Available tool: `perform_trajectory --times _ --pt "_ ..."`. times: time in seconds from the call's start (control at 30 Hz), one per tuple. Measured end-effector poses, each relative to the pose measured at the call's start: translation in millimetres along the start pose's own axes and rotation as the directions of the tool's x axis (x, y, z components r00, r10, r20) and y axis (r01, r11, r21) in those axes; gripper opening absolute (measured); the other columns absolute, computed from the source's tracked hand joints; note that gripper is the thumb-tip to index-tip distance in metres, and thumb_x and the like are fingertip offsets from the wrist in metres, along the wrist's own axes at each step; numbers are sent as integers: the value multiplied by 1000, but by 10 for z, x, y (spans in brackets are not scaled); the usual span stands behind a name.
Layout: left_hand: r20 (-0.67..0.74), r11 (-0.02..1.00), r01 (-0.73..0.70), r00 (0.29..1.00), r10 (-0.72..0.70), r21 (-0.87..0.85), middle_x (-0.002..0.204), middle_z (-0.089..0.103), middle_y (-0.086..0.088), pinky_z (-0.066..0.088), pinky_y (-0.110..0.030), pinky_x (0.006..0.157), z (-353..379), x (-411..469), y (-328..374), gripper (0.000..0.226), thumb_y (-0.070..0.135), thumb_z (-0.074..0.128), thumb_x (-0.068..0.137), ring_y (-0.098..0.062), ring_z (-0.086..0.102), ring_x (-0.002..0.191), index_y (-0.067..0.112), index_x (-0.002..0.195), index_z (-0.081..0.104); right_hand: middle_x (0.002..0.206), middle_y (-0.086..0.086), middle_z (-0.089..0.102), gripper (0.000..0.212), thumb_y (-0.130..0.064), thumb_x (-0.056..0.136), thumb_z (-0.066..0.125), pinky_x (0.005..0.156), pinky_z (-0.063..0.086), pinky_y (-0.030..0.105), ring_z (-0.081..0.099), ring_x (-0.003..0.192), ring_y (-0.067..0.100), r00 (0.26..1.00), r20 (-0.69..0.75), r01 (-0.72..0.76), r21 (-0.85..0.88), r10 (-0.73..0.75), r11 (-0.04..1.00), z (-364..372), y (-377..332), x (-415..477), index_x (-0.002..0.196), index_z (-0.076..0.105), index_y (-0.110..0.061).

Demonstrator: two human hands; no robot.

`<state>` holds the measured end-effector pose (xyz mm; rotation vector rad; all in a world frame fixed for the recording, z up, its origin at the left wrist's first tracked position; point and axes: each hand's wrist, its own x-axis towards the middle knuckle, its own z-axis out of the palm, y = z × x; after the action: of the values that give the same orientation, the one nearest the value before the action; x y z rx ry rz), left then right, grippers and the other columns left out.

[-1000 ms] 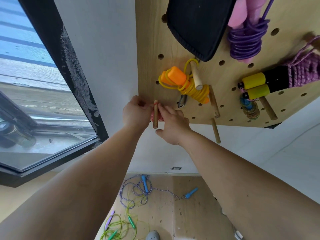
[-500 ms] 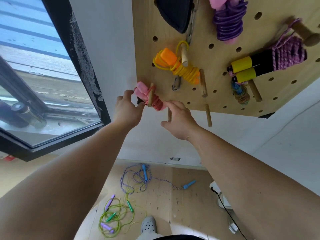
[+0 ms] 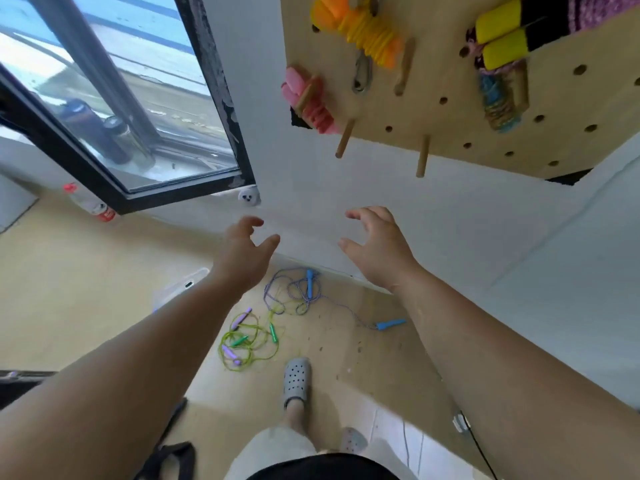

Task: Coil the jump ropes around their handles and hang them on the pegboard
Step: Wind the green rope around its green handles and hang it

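Hands empty: my left hand (image 3: 242, 252) and right hand (image 3: 379, 252) hover below the pegboard (image 3: 450, 123), fingers (image 3: 250, 223) loosely spread, gripping nothing. The pink rope (image 3: 308, 102) hangs coiled on a peg at the pegboard's lower left corner; I judge that one done. Next means bending for the blue-handled rope (image 3: 304, 292) and green rope (image 3: 249, 344), tangled on the floor (image 3: 86, 289) far below the pegboard, with a window (image 3: 104, 98) to its left.

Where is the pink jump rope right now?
In the head view, the pink jump rope hangs coiled on a peg at the pegboard's lower left corner, just below-left of the yellow-and-orange rope.
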<state>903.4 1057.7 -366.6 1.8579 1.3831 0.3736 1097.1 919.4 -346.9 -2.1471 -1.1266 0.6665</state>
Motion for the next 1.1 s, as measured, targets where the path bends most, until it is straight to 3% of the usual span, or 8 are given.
perform_trajectory --times 0.17,0.27,0.37,0.53,0.67,0.87,1.03,1.1 --pt "49 985 171 984 -173 33 125 58 0 47 -36 95 113 -603 -641 38 38 70 91 -21 59 107 23 125 62 140 -3 39 48 -36 92 66 95 35 26 44 127 16 979 194 -68 1 66 998 528 263 -434 137 53 -28" --pt "65 964 265 962 -266 20 123 59 -1 51 -35 86 67 -774 -1043 35 39 70 91 -22 59 106 26 122 63 143 -3 38 50 -41 88 65 103 41 33 44 130 18 910 376 -154 -84 175 984 854 353 -545 136 54 -30" --pt "77 935 349 933 -353 59 127 58 -4 43 -31 81 12 -826 -1500 37 39 69 92 -19 55 105 23 124 63 141 -7 39 54 -54 80 64 107 43 42 45 130 21 848 476 -175 -163 232 971 1205 418 -529 130 57 -35" --pt "131 861 503 851 -509 79 129 58 -8 50 -38 85 -54 -756 -2327 42 43 69 90 -26 60 108 23 125 59 143 -1 39 51 -46 88 67 94 46 34 52 119 20 784 535 -204 -257 315 945 1865 437 -296 134 56 -28" --pt "208 830 553 806 -553 65 133 54 -6 41 -23 65 -100 -539 -2961 41 41 68 92 -18 54 104 24 127 57 146 -4 39 50 -46 91 64 95 47 36 50 114 17 736 551 -264 -300 392 917 2463 429 -21 136 55 -29" --pt "240 815 563 779 -579 137 135 55 -10 53 -39 87 88 233 -3844 48 45 67 91 -25 60 106 22 131 54 143 -3 39 49 -45 90 64 99 50 40 54 116 20 697 569 -304 -317 437 898 3529 568 589 134 56 -27" --pt "231 832 526 799 -555 179 122 56 -4 53 -37 86 803 967 -4587 50 46 65 92 -22 59 99 21 133 54 143 2 44 45 -42 92 63 101 47 36 55 118 23 670 625 -226 -341 400 912 4610 1182 1234 134 58 -27" --pt "234 840 504 808 -540 200 128 57 -6 49 -34 85 1222 1238 -4962 49 44 65 92 -24 59 104 21 134 55 143 3 48 43 -39 93 63 100 48 36 56 119 24 655 626 -227 -371 423 900 5050 1572 1491 134 59 -26"
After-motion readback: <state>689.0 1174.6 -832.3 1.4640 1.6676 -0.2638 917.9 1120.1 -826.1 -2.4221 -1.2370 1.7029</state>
